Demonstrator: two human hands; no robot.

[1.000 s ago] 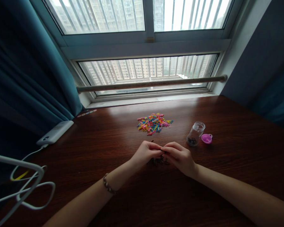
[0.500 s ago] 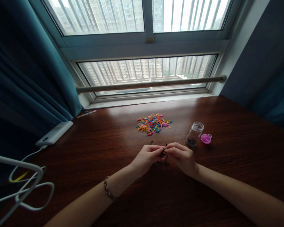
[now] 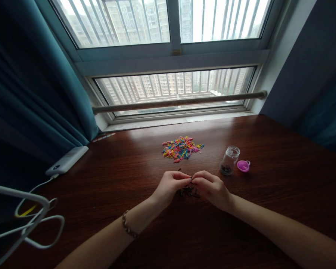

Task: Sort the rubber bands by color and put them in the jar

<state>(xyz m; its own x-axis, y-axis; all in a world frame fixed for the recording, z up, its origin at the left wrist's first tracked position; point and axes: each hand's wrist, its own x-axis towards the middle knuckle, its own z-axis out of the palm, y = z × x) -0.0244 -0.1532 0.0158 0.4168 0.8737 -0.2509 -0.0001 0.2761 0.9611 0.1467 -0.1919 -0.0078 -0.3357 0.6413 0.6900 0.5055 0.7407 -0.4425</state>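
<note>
1. The dark reddish-brown table (image 3: 285,168) is spreading out before me, its far edge running along below the window (image 3: 221,22).
2. A blue curtain (image 3: 44,78) is hanging at the left, and a long rail (image 3: 179,102) is crossing in front of the lower pane.
3. The person's left hand (image 3: 166,186) is closing thumb and fingers into a pinch, gripping one end of a small dark piece (image 3: 191,178).
4. The right hand (image 3: 215,190) is pinching the same piece from the other side, its fingertips nearly closed and meeting the left's.
5. White cables (image 3: 14,190) are looping at the lower left, one running to a white device (image 3: 68,160) that is lying by the curtain.
6. A clear glass jar (image 3: 229,160) is standing open to the right, beyond the right hand, with dark bits (image 3: 226,169) sitting at its bottom.
7. A loose pile of colourful little links (image 3: 181,148) is lying beyond the hands, well apart from them.
8. A dark pile (image 3: 189,192) is lying on the table just under the fingers, partly hidden.
9. A pink cup-like piece (image 3: 243,166) is resting just beside the jar.
10. A bracelet (image 3: 128,224) is circling the left wrist.
11. One stray dark bit (image 3: 179,169) is lying just beyond the left hand.
</note>
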